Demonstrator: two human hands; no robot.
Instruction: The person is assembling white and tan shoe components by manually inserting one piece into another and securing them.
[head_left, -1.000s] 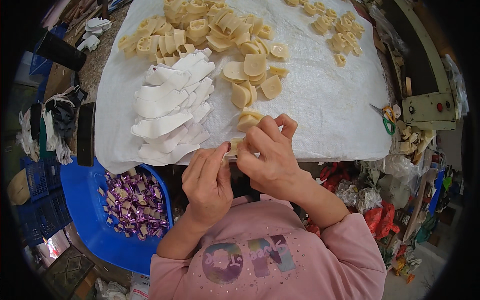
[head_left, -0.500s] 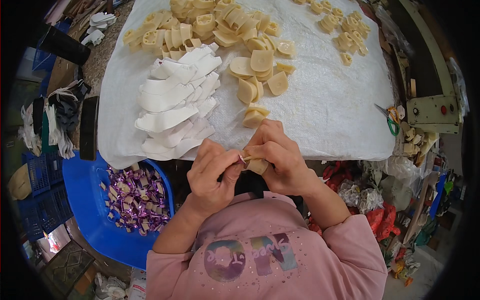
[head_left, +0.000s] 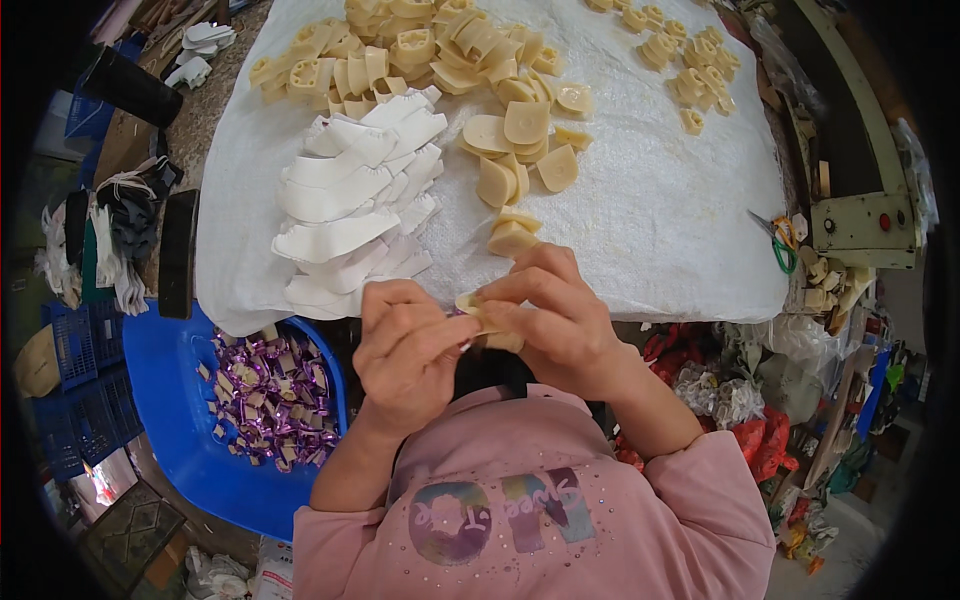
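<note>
In front of my chest, at the table's near edge, both hands meet around one small beige shoe heel (head_left: 503, 342). My right hand (head_left: 562, 318) grips it with closed fingers. Fingers of my left hand (head_left: 403, 352) are pinched together against its left side, where a sliver of purple wrap (head_left: 459, 311) shows; most of that wrap is hidden. Just beyond my right fingers lie a couple of loose beige heels (head_left: 512, 236). Layered white curved covers (head_left: 335, 235) are stacked left of them. More beige heels (head_left: 530, 125) heap up toward the back.
A white sheet (head_left: 660, 220) covers the table. Smaller beige pieces (head_left: 700, 80) sit at back right, scissors (head_left: 779, 240) at the right edge. A blue tub (head_left: 175, 420) of purple-wrapped heels (head_left: 275, 400) stands lower left; a black phone (head_left: 178, 255) lies above it.
My left hand has shifted slightly left and down, its fingers now straighter against the heel. My right fingers have lifted and turned the heel a little to the left.
</note>
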